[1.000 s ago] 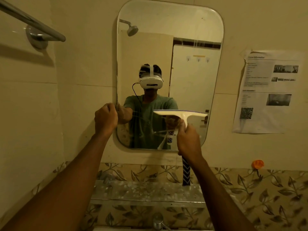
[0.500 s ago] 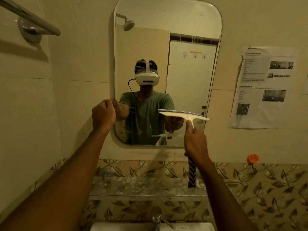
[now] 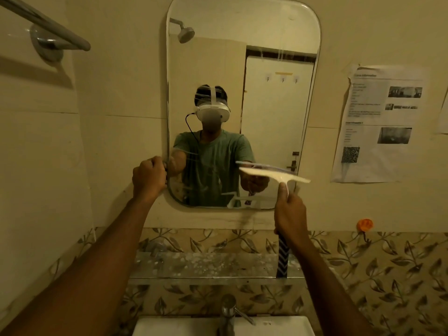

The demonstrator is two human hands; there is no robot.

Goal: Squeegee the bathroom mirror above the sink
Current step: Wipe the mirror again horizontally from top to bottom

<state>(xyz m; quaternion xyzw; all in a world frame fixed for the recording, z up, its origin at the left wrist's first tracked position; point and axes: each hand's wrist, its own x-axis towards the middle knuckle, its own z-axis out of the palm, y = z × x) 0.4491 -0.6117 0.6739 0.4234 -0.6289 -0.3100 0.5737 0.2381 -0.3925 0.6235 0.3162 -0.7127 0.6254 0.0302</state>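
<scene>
Holding the white T-shaped plastic squeegee (image 3: 274, 174) in your right hand (image 3: 289, 214), grip closed on its handle, blade low on the rounded wall mirror (image 3: 242, 44); your left hand (image 3: 149, 174), fisted, steadies the mirror's edge. Next, probably: draw the blade across, pressing evenly.

Both forearms bare from lower corners of frame up to the left hand (image 3: 149, 177) and right hand (image 3: 289, 214); no sleeves, watch or rings visible on them. Mirror reflection (image 3: 213, 151), centre of frame: short-sleeved green tee w/ round neck, white headset (image 3: 212, 112) w/ rounded front and a white strap over dark hair, thin black cable (image 3: 191, 127) looping off headset's side down to the shirt.
</scene>
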